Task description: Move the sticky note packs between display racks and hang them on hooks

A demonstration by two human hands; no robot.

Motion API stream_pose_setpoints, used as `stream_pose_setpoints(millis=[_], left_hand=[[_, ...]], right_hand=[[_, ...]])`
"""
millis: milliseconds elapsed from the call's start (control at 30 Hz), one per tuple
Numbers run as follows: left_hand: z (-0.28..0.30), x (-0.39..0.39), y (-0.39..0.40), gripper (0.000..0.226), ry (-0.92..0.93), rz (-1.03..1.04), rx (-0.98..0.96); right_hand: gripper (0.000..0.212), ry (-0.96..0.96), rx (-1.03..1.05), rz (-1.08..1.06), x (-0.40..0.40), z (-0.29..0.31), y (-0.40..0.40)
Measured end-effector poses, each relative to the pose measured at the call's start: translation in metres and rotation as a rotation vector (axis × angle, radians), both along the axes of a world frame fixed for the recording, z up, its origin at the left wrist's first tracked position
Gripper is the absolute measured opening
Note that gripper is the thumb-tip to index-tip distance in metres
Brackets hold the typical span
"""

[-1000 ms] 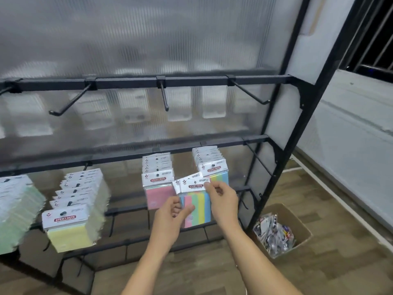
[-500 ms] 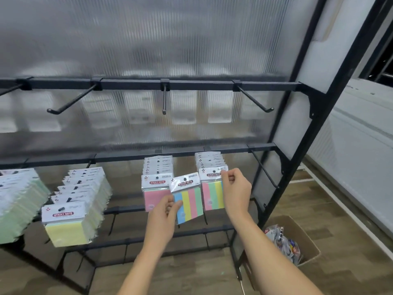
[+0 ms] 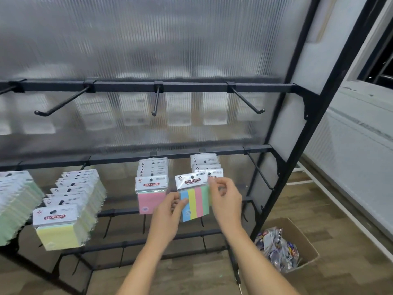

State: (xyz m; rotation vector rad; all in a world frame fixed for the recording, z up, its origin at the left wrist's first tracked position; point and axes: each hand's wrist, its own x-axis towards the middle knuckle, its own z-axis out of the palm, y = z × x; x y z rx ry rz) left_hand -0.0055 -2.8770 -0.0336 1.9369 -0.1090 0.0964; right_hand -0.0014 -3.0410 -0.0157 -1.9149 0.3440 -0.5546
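Two bare forearms reach up from the bottom of the view toward a black metal display rack [image 3: 295, 133]. The left hand [image 3: 168, 213] pinches the lower left edge of a striped sticky note pack [image 3: 192, 200], thumb on the blue strip and fingers curled behind. The right hand [image 3: 225, 196] grips the same pack at its upper right corner, fingers bent over the edge of the white header card. The pack shows blue, yellow, pink and green strips under a card printed "STICKY NOTE", and it is tilted slightly, sitting in front of the lower rail between two hanging rows.

Just left of it hangs a row of pink packs [image 3: 151, 192] on a hook, and directly behind the right hand is another row of packs [image 3: 205, 165], mostly hidden apart from their white cards. Farther left on the same rail hangs a long row of yellow packs [image 3: 63, 218], and at the left edge a row of green packs [image 3: 14, 201] is partly cut off.

On the wooden floor [image 3: 340, 220] at the lower right, beside the rack's leg, a cardboard box [image 3: 304, 245] holds a jumble of clear plastic wrappers.

Above, the upper rail [image 3: 191, 87] carries three bare hooks [image 3: 156, 101] pointing outward. Behind the rack stands a ribbed translucent panel [image 3: 148, 39], with blurred pale shapes showing through it.
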Motion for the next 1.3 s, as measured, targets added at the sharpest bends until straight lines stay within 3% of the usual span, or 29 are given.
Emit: stream_pose_setpoints(millis=[100,233,333,733,967,1300], left_hand=[[0.001,-0.001,-0.008,0.009,-0.029,-0.046,0.077],[0.003,0.002,0.003,0.014,-0.081,-0.047,0.479],[0.004,0.006,0.015,0.012,-0.061,0.036,0.589],[0.015,0.003,0.002,0.009,-0.076,0.051,0.611],[0.011,-0.003,0.004,0.007,-0.073,0.083,0.604],[-0.005,-0.015,0.032,0.01,-0.024,0.125,0.593]], right_hand=[[0.021,0.021,0.072,0.06,-0.001,-0.004,0.005],[0.024,0.007,0.095,-0.027,0.006,-0.004,-0.012],[0.027,0.046,0.089,-0.054,0.016,-0.004,-0.026],[0.031,0.133,0.098,-0.065,0.026,-0.009,-0.022],[0.023,0.109,-0.083,-0.144,0.03,-0.005,-0.016],[0.019,-0.019,-0.103,-0.104,-0.001,-0.001,0.01]])
